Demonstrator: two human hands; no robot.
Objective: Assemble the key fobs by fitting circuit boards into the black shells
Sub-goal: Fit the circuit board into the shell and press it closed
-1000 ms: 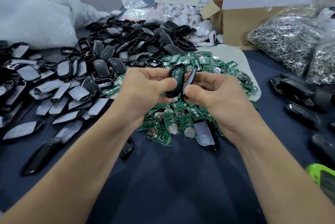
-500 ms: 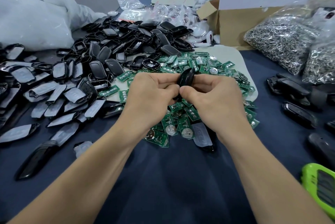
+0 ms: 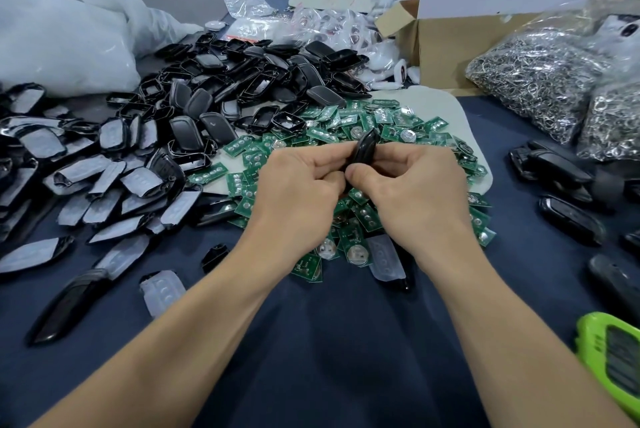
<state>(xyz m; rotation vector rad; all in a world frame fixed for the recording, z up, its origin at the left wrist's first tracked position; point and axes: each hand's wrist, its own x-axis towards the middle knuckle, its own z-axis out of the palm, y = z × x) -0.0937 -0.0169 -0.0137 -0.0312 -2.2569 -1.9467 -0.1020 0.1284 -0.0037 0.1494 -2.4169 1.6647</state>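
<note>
Both of my hands grip one closed black key fob above the middle of the table. My left hand pinches its left side and my right hand its right side, thumbs meeting at its lower end. No circuit board shows on the fob. Under and behind the hands lies a heap of green circuit boards with round silver cells. A large pile of black shells spreads over the left half, several with grey rubber pads.
Finished black fobs lie at the right. Bags of metal rings and a cardboard box stand at the back right. A green device sits at the lower right edge. White plastic bags fill the back left.
One second ago the two shell halves were apart with the green board showing in the left one. They came together, and now both hands squeeze the closed fob.
</note>
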